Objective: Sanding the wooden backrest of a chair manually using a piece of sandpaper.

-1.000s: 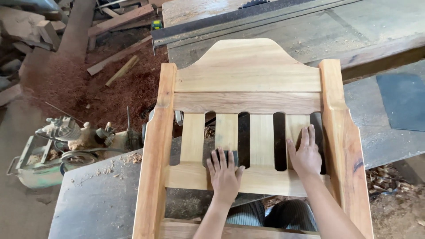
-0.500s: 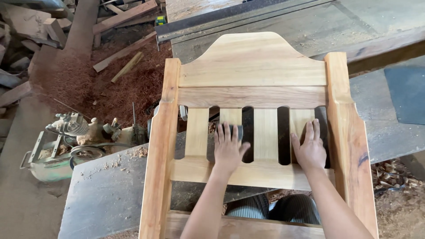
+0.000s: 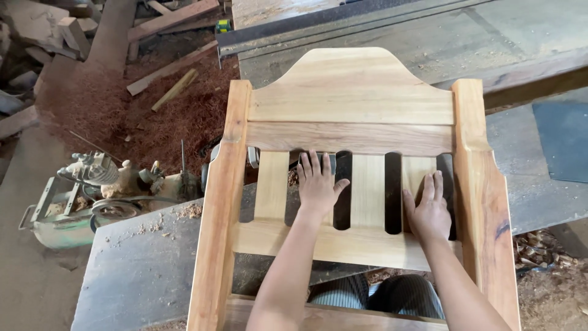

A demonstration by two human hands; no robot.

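A pale wooden chair back (image 3: 349, 92), with a curved top rail and several upright slats, lies flat on a grey workbench (image 3: 141, 270). My left hand (image 3: 318, 187) presses palm-down on a small dark sanding pad (image 3: 329, 160) near the top of the second slat from the left, just under the upper cross rail (image 3: 349, 138). Only the pad's edge shows past my fingertips. Resting flat on the rightmost slat (image 3: 416, 168) is my right hand (image 3: 429, 211), fingers apart and holding nothing. The lower cross rail (image 3: 331, 245) lies under both wrists.
A small engine with a belt pulley (image 3: 92, 190) stands on the floor at the left. Reddish sawdust (image 3: 122, 110) and wood offcuts (image 3: 171, 18) lie beyond it. A dark sheet (image 3: 560, 141) lies on the bench at the right. Wood shavings (image 3: 539, 245) cover the floor at the lower right.
My left hand has slid the pad up the second slat, from the lower rail to just under the upper rail. My right hand has stayed on the rightmost slat.
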